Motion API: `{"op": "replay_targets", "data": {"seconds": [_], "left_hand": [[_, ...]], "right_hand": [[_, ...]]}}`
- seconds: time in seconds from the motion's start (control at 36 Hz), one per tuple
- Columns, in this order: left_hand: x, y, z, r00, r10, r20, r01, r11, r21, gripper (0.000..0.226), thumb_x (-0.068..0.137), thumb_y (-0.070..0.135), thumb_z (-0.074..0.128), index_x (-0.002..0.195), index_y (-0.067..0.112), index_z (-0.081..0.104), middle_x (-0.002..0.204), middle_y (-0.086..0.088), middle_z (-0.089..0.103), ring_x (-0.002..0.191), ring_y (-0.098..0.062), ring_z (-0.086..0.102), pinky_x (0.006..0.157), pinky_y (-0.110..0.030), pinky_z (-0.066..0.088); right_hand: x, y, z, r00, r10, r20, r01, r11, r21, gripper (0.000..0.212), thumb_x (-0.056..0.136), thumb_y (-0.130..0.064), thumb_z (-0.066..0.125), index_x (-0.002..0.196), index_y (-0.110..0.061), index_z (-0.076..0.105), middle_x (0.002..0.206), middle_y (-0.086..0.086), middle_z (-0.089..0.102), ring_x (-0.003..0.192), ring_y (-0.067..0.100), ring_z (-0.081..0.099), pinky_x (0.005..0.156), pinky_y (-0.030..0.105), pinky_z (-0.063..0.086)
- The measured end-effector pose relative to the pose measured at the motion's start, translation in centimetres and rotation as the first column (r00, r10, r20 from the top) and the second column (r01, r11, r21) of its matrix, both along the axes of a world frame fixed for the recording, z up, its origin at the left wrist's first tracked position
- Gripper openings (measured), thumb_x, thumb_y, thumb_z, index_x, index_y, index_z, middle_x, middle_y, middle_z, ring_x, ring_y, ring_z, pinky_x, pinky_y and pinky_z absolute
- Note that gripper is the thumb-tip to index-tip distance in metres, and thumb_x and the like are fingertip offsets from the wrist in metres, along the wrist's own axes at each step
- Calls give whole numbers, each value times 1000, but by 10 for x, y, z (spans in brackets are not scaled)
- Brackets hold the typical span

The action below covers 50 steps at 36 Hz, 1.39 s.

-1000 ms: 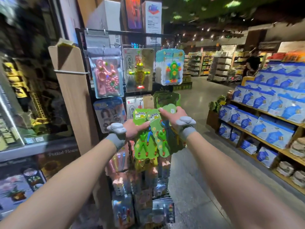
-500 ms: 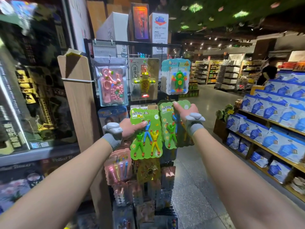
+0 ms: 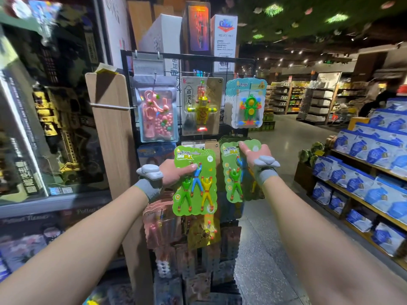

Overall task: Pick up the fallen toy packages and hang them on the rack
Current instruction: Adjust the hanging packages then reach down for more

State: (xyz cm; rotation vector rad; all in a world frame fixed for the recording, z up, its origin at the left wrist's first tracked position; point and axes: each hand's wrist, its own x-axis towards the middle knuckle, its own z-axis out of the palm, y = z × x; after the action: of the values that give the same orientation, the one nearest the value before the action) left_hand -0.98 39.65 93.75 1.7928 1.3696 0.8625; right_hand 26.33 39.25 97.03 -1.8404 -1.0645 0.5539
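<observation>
A black wire rack point(image 3: 188, 56) stands in front of me with toy packages on its hooks. My left hand point(image 3: 174, 172) grips a green toy package point(image 3: 196, 183) holding three small figures, thumb on its front, held before the rack's middle row. My right hand point(image 3: 253, 157) pinches the top of a second green toy package point(image 3: 231, 172) at the right side of the rack, where more green cards hang behind it. Whether that package sits on a hook is hidden by my hand.
A pink toy bag point(image 3: 157, 113), a yellow robot card point(image 3: 201, 106) and a teal card point(image 3: 246, 102) hang in the top row. A wooden panel point(image 3: 110, 128) stands left of the rack. Shelves of blue bags point(image 3: 370, 172) line the right. The aisle floor point(image 3: 264, 260) is open.
Both hands rose and moved apart: the two green packages, overlapped a second ago, are now separate, the right one carried up to the rack's right side. My view tilted upward.
</observation>
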Motion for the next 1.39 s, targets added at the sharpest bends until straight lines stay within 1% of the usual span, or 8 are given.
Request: {"op": "replay_targets", "data": {"seconds": [0.06,0.17,0.39,0.61,0.94,1.14,1.25,1.39], "left_hand": [[-3,1,1,1000,-5,-5,5,1000,6,117,34,93,66,111,4,70,95,-5,66,85,-19,55,76,-28,46],[-4,-1,3,1000,-14,-19,14,1000,20,89,54,82,70,106,9,73,111,-14,72,88,-18,61,98,-45,49],[-7,3,2,999,1,-42,0,999,35,45,83,50,70,107,13,74,107,-2,74,104,-23,68,97,-40,50],[-7,0,4,998,-24,55,26,999,-30,70,63,63,76,105,7,74,105,-10,74,91,-24,63,95,-46,49],[-14,-5,7,991,1,134,9,998,-67,94,40,77,81,104,7,73,109,-18,71,87,-23,61,83,-41,47],[-12,-14,10,995,11,101,-6,999,-49,85,47,70,79,105,7,73,107,-16,72,89,-25,63,85,-42,50],[-11,-17,9,997,21,73,-18,999,-48,70,56,65,80,102,12,75,101,-6,76,105,-32,68,98,-49,51],[-11,-16,5,997,29,73,-24,998,-61,83,47,71,80,103,11,75,104,-11,74,108,-37,65,99,-53,49]], "right_hand": [[-3,5,1,1000,10,-12,-9,1000,27,90,76,-73,58,140,-14,37,141,9,49,121,37,52,98,48,47],[-8,11,1,999,23,-24,-22,998,56,91,78,-71,60,144,-13,33,143,9,47,123,36,50,99,46,46],[-7,18,-2,999,25,-20,-23,997,75,90,81,-70,59,144,-11,33,143,7,49,126,34,50,103,44,42],[2,18,-1,998,1,-55,4,996,84,88,82,-69,57,143,-11,32,144,7,47,126,35,49,103,48,42],[2,17,-3,998,10,-61,-4,996,91,81,87,-62,56,142,-9,31,144,10,45,125,36,49,99,44,40],[2,20,-5,999,32,-42,-29,997,78,76,92,-62,46,143,-8,30,148,9,43,129,35,46,104,43,36],[3,22,-7,999,32,-40,-29,997,66,76,95,-61,42,146,-7,28,148,12,42,130,36,45,103,42,36],[8,27,-8,998,51,-34,-48,997,60,68,99,-55,37,145,-5,30,148,12,43,130,35,45,102,38,34]]}}
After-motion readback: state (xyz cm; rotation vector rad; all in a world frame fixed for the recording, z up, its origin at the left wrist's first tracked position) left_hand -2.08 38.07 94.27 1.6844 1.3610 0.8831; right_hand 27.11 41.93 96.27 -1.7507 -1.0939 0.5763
